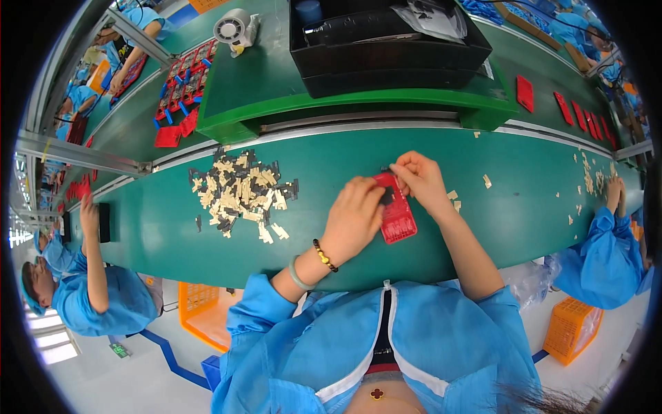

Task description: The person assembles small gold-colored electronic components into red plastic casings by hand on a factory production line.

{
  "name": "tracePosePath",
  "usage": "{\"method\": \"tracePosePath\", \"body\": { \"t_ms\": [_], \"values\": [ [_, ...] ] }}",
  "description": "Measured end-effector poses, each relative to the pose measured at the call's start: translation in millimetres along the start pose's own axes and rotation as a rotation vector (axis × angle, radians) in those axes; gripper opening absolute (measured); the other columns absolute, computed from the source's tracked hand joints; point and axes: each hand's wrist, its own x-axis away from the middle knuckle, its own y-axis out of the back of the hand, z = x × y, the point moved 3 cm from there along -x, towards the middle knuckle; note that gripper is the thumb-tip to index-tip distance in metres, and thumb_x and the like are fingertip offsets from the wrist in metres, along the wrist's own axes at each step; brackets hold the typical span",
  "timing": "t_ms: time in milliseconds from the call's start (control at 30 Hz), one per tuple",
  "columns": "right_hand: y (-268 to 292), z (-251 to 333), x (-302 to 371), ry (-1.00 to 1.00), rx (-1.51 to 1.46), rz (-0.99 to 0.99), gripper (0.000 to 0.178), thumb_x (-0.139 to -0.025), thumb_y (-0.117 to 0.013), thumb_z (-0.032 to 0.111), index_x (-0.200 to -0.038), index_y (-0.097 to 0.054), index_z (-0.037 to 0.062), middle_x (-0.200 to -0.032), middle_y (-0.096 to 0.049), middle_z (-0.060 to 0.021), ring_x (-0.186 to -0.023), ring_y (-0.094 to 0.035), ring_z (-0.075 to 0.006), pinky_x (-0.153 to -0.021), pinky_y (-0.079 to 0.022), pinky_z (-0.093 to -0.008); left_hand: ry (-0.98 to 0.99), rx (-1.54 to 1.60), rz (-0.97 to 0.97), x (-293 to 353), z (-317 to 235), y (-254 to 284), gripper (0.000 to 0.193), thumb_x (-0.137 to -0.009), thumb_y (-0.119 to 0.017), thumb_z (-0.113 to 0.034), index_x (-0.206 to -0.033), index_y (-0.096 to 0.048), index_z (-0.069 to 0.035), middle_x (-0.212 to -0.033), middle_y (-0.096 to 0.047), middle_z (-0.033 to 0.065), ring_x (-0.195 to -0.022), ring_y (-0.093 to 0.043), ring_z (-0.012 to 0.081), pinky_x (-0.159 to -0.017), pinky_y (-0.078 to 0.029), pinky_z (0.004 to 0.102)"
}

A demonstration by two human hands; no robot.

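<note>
A flat red plastic case (400, 224) with a dark area in its upper half lies slightly tilted on the green bench in front of me. My left hand (353, 215) is closed around its left side, fingers over the far half. At the case's far end my right hand (422, 181) is pinched, thumb and forefinger together. A small dark bit shows by those fingertips, but what they hold is too small to make out. To the left lies a heap of small cream and black pieces (243, 190), some spilling toward me.
A raised green shelf (276, 110) beyond my hands bears a black bin (393, 65) and a small white fan (232, 27). Red cases (525, 93) lie on the line behind. Co-workers sit left and right; loose cream pieces (589, 176) lie near the right one. Orange crates (572, 331) stand below.
</note>
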Motion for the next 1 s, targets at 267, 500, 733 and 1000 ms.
{"method": "tracePosePath", "body": {
  "t_ms": [267, 500, 733, 1000],
  "values": [
    [-3, -21, -13, 0.025, 0.232, 0.058, 0.013, -0.088, -0.067, 0.009, -0.083, -0.060, -0.0005, -0.063, -0.058, 0.0015, -0.053, -0.045, -0.0010, -0.045, -0.033, -0.0183, -0.176, -0.360, 0.101, 13, 0, -31, 0.044, -0.078, -0.068, -0.021, -0.112, -0.059, 0.005, -0.120, -0.054, 0.0183, -0.114, -0.052, 0.0334, -0.096, -0.046, 0.0413],
    [-2, -17, -17, 0.031, 0.363, 0.085, 0.014, -0.087, -0.068, 0.009, -0.082, -0.060, -0.0018, -0.065, -0.061, 0.0001, -0.058, -0.048, -0.0025, -0.051, -0.039, -0.0205, -0.155, -0.417, 0.108, 13, -4, -32, 0.044, -0.078, -0.066, -0.017, -0.115, -0.058, 0.006, -0.119, -0.054, 0.0183, -0.110, -0.052, 0.0324, -0.095, -0.047, 0.0408],
    [-6, -11, -14, 0.080, 0.442, 0.035, 0.014, -0.086, -0.069, 0.009, -0.082, -0.061, -0.0015, -0.062, -0.061, -0.0008, -0.057, -0.047, -0.0023, -0.051, -0.040, -0.0217, -0.170, -0.399, 0.093, 11, -4, -30, 0.043, -0.078, -0.066, -0.015, -0.114, -0.058, 0.007, -0.118, -0.054, 0.0191, -0.110, -0.052, 0.0327, -0.095, -0.047, 0.0412],
    [-6, -13, -13, 0.040, 0.401, 0.085, 0.013, -0.086, -0.070, 0.008, -0.082, -0.061, -0.0015, -0.062, -0.061, -0.0004, -0.057, -0.047, -0.0023, -0.050, -0.039, -0.0217, -0.130, -0.338, 0.088, 13, -2, -30, 0.042, -0.080, -0.064, -0.016, -0.113, -0.056, 0.008, -0.120, -0.052, 0.0223, -0.108, -0.052, 0.0347, -0.095, -0.045, 0.0409]
  ]
}}
